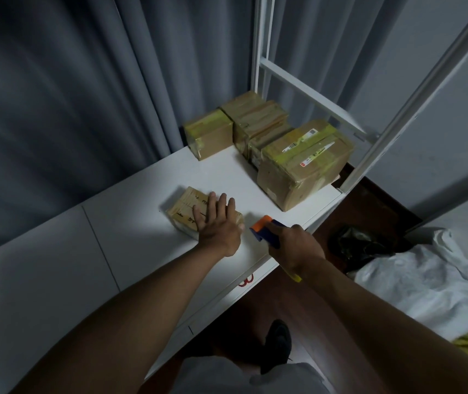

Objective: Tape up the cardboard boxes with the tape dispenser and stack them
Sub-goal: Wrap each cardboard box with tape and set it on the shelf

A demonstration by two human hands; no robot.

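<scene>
Head view: left hand [218, 223] flat, steadying small box [191, 211]; right hand [295, 245] grips tape dispenser [264, 229]; press tape firmly along seam.

Brown boxes [304, 172] (yellow-taped), orange-blue dispenser [264, 230], white table [130, 243].

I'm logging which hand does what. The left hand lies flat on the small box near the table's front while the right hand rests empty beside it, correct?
Not quite. The head view shows the left hand flat on the small box, but the right hand is not empty: it grips the orange and blue tape dispenser beside the box.
</scene>
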